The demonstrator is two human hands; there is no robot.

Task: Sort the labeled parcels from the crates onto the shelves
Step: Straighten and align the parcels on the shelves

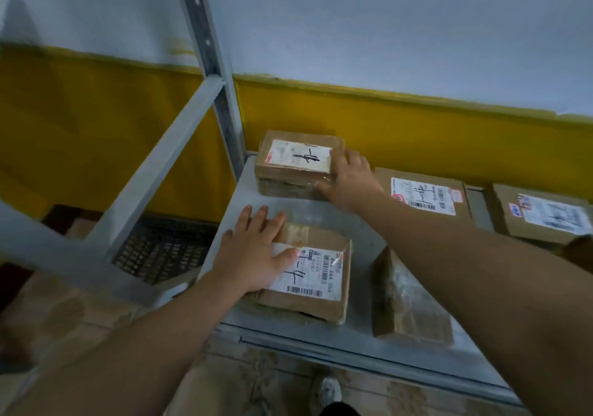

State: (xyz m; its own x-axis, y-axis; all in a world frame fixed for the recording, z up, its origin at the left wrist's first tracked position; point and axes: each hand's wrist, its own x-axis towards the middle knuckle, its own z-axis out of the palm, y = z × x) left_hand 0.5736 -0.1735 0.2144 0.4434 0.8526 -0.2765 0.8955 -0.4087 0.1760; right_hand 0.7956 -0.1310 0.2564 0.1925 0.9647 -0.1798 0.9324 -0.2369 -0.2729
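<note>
Where the grey metal shelf (239, 188) runs along the yellow-banded wall, both hands are down on parcels at its left end. Left hand (256, 255): fingers straight and together, laid flat on top of the near parcel (324, 293), thumb across its white label, fingertips reaching past the box's far edge; nothing gripped. Right hand (349, 181): fingers spread and nearly straight against the right end of the far parcel (298, 162), thumb lying along its near side, so the hand cups that corner without closing on it. That box sits at the back against the wall, beyond the left hand. The shelf upright (208, 47) and a slanted brace (154, 172) stand to the left of both hands. A black crate (160, 249) sits low, left of the left hand, past the shelf's edge. Just right of the right hand lies a labelled parcel (426, 197), flat; further right another (545, 216). Under the right forearm a taped parcel (404, 300) rests tilted, just beside the near one, not touching it. Below the shelf's front lip, a shoe (327, 390) on patterned floor.
</note>
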